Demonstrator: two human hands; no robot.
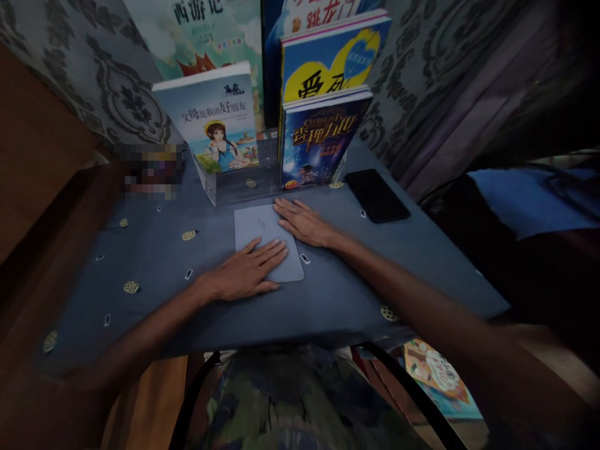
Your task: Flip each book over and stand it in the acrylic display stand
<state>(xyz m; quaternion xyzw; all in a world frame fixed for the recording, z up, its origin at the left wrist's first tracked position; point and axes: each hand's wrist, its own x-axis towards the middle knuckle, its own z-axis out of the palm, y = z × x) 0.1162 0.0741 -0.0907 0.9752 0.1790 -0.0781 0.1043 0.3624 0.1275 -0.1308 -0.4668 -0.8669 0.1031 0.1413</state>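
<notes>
- the left hand (248,270) lies flat, palm down, fingers stretched out and loose; it grips nothing, it only rests on the near edge of a thin grey book (262,234) that lies closed on the table.
- the right hand (304,223) is flat and relaxed as well, fingers spread, pressing on the far right part of the same grey book; nothing is clasped in it.
- so the grey book sits under both palms, between them, flat on the blue cloth (140,281), not lifted and not opened.
- just past the fingertips of the right hand stands a clear stand (244,181) with books upright in it: a dark blue book (319,140) straight ahead of that hand, a yellow-and-blue one (332,59) behind it, and a pale book with a drawn girl (215,122) ahead of the left hand.
- to the outer side of the right hand, near but apart, a black phone (376,195) lies face down or dark on the cloth.
- out beyond the left hand the cloth carries only small round printed marks and tiny tags; further off there is a blurred patch i cannot make out.
- by my reading, the upright books are already in place in the stand, and the grey book is the one left out; it looks like the piece in hand, with neither hand yet closed on it.
- beneath the wrists, a chair frame and patterned fabric show at the table's near edge.
</notes>
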